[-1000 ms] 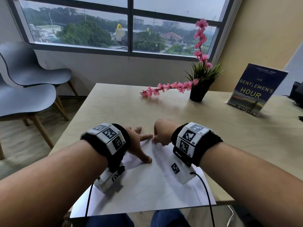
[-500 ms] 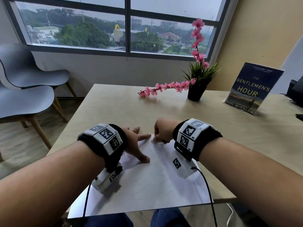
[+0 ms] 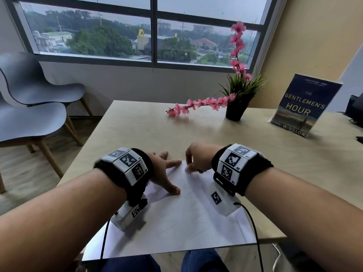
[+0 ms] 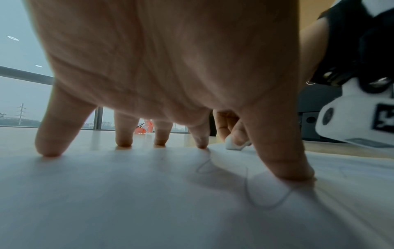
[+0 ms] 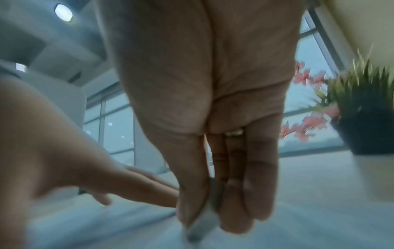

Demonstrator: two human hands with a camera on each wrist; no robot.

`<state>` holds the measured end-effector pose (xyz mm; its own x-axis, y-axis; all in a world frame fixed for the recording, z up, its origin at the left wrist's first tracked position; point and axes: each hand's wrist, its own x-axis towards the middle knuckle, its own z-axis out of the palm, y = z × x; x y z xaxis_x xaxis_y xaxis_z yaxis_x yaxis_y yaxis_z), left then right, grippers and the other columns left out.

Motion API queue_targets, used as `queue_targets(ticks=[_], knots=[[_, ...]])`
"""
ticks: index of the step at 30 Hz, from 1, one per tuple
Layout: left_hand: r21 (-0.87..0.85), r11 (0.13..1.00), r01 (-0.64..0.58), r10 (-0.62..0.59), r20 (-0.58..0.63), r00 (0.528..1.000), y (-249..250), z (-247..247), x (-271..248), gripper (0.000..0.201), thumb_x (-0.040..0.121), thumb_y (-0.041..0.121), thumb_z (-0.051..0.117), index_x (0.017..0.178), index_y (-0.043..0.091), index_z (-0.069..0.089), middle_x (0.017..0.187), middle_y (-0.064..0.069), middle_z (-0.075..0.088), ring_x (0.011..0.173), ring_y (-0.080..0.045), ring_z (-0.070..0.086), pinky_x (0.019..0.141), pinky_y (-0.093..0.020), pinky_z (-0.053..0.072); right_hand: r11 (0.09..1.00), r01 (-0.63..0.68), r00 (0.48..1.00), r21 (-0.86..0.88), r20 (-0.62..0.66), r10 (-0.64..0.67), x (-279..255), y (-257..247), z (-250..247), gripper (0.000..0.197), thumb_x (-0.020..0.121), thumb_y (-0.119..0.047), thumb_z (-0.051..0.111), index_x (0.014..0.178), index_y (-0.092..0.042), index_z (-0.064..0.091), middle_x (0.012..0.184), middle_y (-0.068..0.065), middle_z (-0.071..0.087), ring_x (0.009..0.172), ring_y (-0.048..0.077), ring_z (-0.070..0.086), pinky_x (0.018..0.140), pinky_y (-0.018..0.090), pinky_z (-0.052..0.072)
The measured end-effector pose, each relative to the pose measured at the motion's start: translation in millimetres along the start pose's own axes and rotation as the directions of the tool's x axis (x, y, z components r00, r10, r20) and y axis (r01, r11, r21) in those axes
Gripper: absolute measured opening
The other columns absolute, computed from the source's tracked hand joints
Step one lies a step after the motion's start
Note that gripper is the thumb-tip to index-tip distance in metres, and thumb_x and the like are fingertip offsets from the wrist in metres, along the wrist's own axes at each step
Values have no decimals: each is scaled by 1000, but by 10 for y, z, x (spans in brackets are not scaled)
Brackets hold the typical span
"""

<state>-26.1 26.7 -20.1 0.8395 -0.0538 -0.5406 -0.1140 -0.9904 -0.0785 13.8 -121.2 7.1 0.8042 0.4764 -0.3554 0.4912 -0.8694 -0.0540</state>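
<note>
The right hand (image 3: 198, 159) pinches a small white eraser (image 4: 234, 145) between thumb and bunched fingertips, its tip on the sheet of paper (image 3: 176, 228) near the far corner, at 12 o'clock. The left hand (image 3: 164, 170), at 9 o'clock of it, presses the sheet flat with straight, spread fingers. Faint pencil scribbles (image 3: 193, 211) run from the eraser toward 6 o'clock, so the rubbing should likely work back toward the body

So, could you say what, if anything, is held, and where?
The right hand pinches a small white eraser by its upper end; the left hand holds nothing.
</note>
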Motion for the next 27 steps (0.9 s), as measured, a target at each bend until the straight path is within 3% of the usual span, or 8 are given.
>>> queue_targets(ticks=[2,7,10,17,20,22,25,27], knots=[[-5,1000,-2,2,3,1000,-2,0,7,107,59,87,50,142,56,-10,160,5,-16,148,-31,-7,117,-56,9,999,22,999,47,25,-23,-27,-3,11,24,87,-27,67,100,-8,72,70,1,68,63,15,61,55,19,45],[2,1000,0,0,1,1000,3,-3,-5,105,60,87,50,142,57,-9,160,5,-16,148,-31,-6,117,-55,9,998,-58,998,-37,-42,56,-13,76,-56,29,91,-25,64,107,-3,71,93,9,75,74,18,60,68,26,52],[2,1000,-1,1,0,1000,9,-9,-9,105,61,86,51,142,56,-9,160,6,-15,148,-31,-6,118,-55,10,1000,0,1000,-5,-1,0,-40,47,25,25,90,-25,65,106,-6,70,80,4,70,70,17,60,54,20,44],[31,999,11,-11,-3,1000,27,-72,-11,102,65,84,51,145,53,-6,161,3,-10,148,-31,5,117,-51,15,990,-80,997,117,13,78,10,109,-21,28,93,-26,63,108,-3,68,81,8,70,62,16,62,53,19,43],[67,997,28,-25,-50,998,59,-174,11,102,68,81,52,147,48,-1,161,1,-8,148,-33,2,116,-56,17,994,-96,995,47,-33,98,55,60,-64,34,93,-25,63,115,1,65,105,16,71,84,25,63,68,28,51],[91,996,14,-7,-79,997,79,-200,24,98,73,77,52,149,43,1,161,0,-6,147,-33,4,116,-55,18,993,-112,992,23,-59,113,87,56,-78,36,92,-26,64,117,0,63,111,15,70,84,23,58,76,31,52],[78,997,-15,18,-43,999,90,-137,27,90,83,71,45,151,36,-3,162,0,-7,149,-27,4,120,-46,11,995,-100,993,19,-62,101,97,40,-64,33,92,-25,64,116,-2,63,109,14,71,82,22,58,54,23,41],[71,997,-10,12,-24,1000,91,-101,19,93,82,73,42,151,35,-8,161,1,-12,149,-26,0,120,-45,8,998,-56,997,20,-51,57,89,-16,-11,31,92,-23,63,114,-1,65,107,14,72,90,26,67,52,20,38]])
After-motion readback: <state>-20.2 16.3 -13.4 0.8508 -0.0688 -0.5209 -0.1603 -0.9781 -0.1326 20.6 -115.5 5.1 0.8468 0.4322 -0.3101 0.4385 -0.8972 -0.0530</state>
